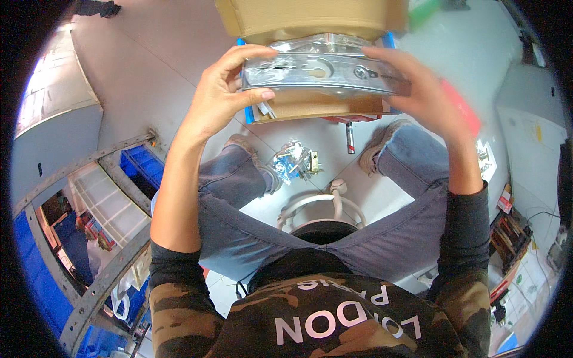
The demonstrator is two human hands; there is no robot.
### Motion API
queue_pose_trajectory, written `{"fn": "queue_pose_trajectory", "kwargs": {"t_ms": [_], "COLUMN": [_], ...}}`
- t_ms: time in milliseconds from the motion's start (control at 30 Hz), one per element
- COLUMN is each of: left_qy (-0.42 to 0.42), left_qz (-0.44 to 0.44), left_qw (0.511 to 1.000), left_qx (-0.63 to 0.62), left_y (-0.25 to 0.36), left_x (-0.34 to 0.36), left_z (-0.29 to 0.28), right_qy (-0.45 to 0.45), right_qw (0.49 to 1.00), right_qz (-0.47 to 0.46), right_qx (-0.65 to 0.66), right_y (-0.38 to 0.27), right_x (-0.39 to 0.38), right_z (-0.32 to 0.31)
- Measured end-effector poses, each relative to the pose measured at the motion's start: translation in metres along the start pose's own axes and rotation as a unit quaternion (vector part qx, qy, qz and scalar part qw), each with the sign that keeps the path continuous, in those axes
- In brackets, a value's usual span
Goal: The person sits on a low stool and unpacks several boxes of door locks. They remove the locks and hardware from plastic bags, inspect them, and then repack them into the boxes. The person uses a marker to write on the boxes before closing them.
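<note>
A long grey metal plate, wrapped in clear plastic, is held level between my two hands. It has a rounded cutout near its middle and a small dark fitting toward its right end. My left hand grips the left end, fingers over the top edge and thumb below. My right hand is closed around the right end and slightly blurred. Directly beneath the plate is an open cardboard box with blue outer sides. Clear plastic packaging shows inside it, behind the plate.
On the floor between my feet lies a clear bag of small hardware. A pen-like tube is near the box. A stool's ring base shows between my legs. At left stands a metal rack; a red item is beyond my right wrist.
</note>
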State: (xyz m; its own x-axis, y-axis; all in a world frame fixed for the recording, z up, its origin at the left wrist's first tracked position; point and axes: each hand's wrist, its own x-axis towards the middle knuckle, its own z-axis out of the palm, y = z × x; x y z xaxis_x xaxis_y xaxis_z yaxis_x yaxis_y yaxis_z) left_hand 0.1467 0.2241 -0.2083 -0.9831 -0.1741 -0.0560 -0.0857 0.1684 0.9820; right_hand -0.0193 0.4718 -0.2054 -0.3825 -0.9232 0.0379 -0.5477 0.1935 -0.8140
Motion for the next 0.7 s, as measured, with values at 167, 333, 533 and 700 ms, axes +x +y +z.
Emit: {"fn": "queue_pose_trajectory", "kwargs": {"t_ms": [167, 333, 533, 700], "left_qy": [0.02, 0.011, 0.018, -0.012], "left_qz": [0.014, -0.013, -0.017, -0.028], "left_qw": [1.0, 1.0, 0.998, 0.997], "left_qx": [-0.004, 0.011, 0.055, 0.078], "left_y": [0.001, -0.002, -0.003, -0.007], "left_x": [-0.001, 0.0, -0.001, -0.002], "left_z": [0.0, 0.001, 0.002, 0.0], "right_qy": [0.053, 0.039, 0.046, 0.011], "right_qw": [0.994, 0.996, 0.995, 0.998], "right_qz": [-0.03, 0.018, 0.039, 0.067], "right_qx": [-0.089, -0.077, -0.077, -0.018], "right_y": [-0.001, -0.008, -0.013, -0.003], "right_x": [0.001, 0.002, -0.001, -0.001], "right_z": [0.003, 0.004, 0.003, 0.005]}}
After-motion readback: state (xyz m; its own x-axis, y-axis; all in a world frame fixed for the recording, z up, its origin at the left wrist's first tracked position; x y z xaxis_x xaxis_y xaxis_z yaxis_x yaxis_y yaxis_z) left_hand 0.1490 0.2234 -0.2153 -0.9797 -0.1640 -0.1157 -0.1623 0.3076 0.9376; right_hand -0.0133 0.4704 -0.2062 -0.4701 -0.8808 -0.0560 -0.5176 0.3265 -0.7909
